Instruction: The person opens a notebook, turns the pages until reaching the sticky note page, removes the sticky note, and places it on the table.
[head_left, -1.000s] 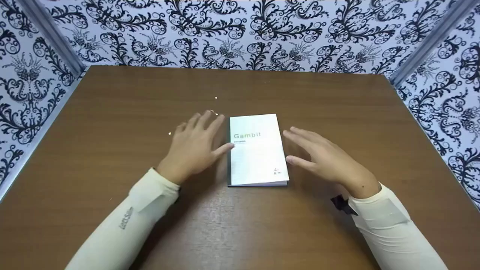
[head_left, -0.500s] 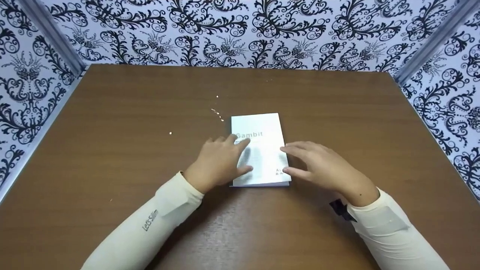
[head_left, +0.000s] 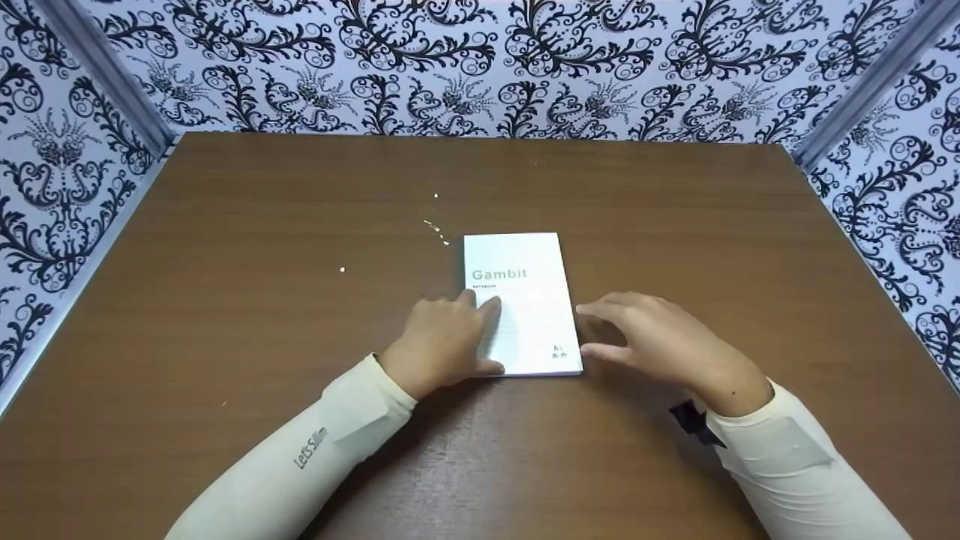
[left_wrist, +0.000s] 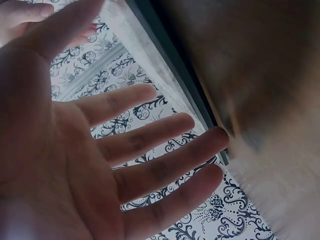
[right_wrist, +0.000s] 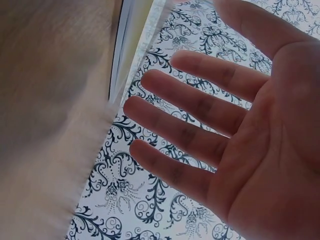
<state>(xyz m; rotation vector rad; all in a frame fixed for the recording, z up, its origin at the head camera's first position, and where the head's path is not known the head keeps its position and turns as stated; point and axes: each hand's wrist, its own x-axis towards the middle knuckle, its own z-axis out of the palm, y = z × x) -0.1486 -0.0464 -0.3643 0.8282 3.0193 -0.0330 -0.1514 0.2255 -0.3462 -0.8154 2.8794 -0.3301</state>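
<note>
Closest to the person, two cream sleeves [head_left: 300,457] reach forward over the brown worktop [head_left: 225,337], and both hands meet at a white notebook [head_left: 529,300] lying flat near its middle, cover up with "Gambit" printed on it. Its left hand [head_left: 442,341] rests on the near-left part of the cover, fingers straight and spread, apparently pinning the spine side down so the book stays put. Its right hand [head_left: 660,337] sits just beside the right edge, fingertips and thumb touching that edge near the lower corner, fingers relaxed rather than curled round anything, perhaps feeling for the cover's lip. Both wrist views show spread, straight fingers. Beyond the notebook, a few pale crumbs [head_left: 435,225] lie scattered, and farther back stand patterned black-and-white walls [head_left: 480,67].
</note>
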